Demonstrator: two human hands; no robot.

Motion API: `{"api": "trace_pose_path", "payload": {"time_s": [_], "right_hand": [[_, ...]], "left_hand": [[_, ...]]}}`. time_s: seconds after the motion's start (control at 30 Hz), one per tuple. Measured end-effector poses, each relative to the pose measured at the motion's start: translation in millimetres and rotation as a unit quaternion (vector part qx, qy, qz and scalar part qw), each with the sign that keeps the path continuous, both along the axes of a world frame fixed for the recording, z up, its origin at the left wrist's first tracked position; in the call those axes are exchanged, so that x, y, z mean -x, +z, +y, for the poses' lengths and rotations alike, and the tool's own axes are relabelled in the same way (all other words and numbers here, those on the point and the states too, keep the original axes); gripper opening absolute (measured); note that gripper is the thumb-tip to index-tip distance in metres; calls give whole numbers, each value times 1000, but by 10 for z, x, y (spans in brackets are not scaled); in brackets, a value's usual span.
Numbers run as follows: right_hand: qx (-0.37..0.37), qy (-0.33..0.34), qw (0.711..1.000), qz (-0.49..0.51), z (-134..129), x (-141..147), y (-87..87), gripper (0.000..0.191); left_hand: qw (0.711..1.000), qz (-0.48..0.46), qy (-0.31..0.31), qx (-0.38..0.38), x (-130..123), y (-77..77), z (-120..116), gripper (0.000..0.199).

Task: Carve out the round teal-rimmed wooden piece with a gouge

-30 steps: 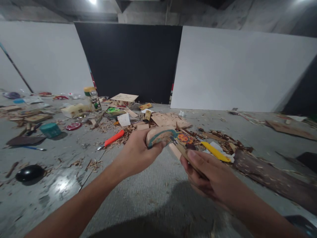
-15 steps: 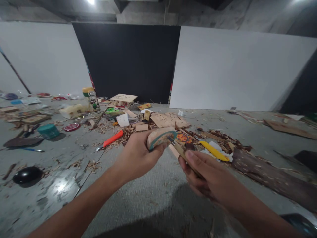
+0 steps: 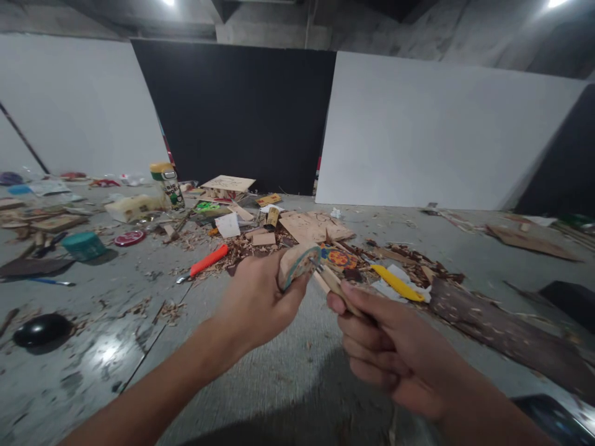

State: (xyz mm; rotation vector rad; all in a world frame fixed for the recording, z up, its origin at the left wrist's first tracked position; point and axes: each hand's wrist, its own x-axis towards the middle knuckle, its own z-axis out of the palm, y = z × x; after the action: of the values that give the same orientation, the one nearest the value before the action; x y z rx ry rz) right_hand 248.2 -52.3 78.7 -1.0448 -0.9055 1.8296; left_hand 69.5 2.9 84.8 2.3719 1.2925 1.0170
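Observation:
My left hand (image 3: 260, 303) is closed around a carved wooden piece (image 3: 294, 265) with a teal painted band along its edge. The piece is held up off the floor, tilted towards my right. My right hand (image 3: 390, 341) grips the wooden handle of a carving chisel (image 3: 338, 288). Its metal tip is at the right side of the carved piece and seems to touch it. Past the hands, a painted orange and blue wooden piece (image 3: 343, 258) lies among shavings. An orange utility knife (image 3: 208, 260) lies left of my left hand, a yellow one (image 3: 397, 284) beyond my right.
Wood shavings and thin boards (image 3: 316, 226) litter the concrete floor (image 3: 260, 384). A yellow-lidded bottle (image 3: 171, 188), a teal jar (image 3: 83, 246) and a black rounded object (image 3: 43, 330) stand at left. A dark board (image 3: 502, 334) lies at right. Black and white panels (image 3: 237, 118) rise behind.
My left hand has turned the carved wooden piece, so its rim faces differently. The chisel has shifted slightly left and down with my right hand. The view has swung a little right.

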Motion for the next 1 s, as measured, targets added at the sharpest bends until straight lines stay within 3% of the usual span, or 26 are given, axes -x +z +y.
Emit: {"api": "trace_pose_path", "payload": {"time_s": [0.07,0.13,0.23,0.27,0.3,0.37,0.43,0.5,0.53,0.6,0.67,0.73,0.83,1.0], "right_hand": [[27,20,999,17,-6,6,7,32],[-53,-22,995,-78,3,24,-20,35],[-226,-99,927,-284,40,26,-81,38],[-257,-103,906,-321,56,9,-90,38],[-261,-93,903,-328,73,-19,-89,38],[-197,-23,944,-265,104,-96,-61,38],[-88,66,981,-157,129,-168,-18,38],[-36,101,987,-116,141,-202,12,38],[-60,93,983,-145,142,-201,17,38],[-182,28,944,-272,132,-178,11,36],[-315,-27,856,-408,113,-150,-1,32],[-384,-33,788,-480,92,-140,-2,30],[-393,-28,776,-493,71,-158,16,34],[-345,-31,810,-473,68,-163,9,39]], "left_hand": [[1000,2,7,7,-12,-13,1,21],[1000,-8,3,12,-18,-10,-2,23],[1000,-21,-8,10,-11,6,-11,26],[1000,-20,-11,9,-6,7,-13,26],[1000,-20,-18,13,-1,7,-14,24],[999,-25,-37,29,6,3,-14,21],[998,-30,-49,38,11,7,-13,22],[997,-28,-55,43,20,28,-9,24],[997,-27,-61,49,26,45,-6,24],[993,-36,-82,80,44,81,5,19],[984,-62,-117,117,61,105,25,15],[977,-92,-143,131,75,108,52,11],[978,-114,-135,111,89,81,94,11],[984,-95,-132,76,86,61,122,14]]}}
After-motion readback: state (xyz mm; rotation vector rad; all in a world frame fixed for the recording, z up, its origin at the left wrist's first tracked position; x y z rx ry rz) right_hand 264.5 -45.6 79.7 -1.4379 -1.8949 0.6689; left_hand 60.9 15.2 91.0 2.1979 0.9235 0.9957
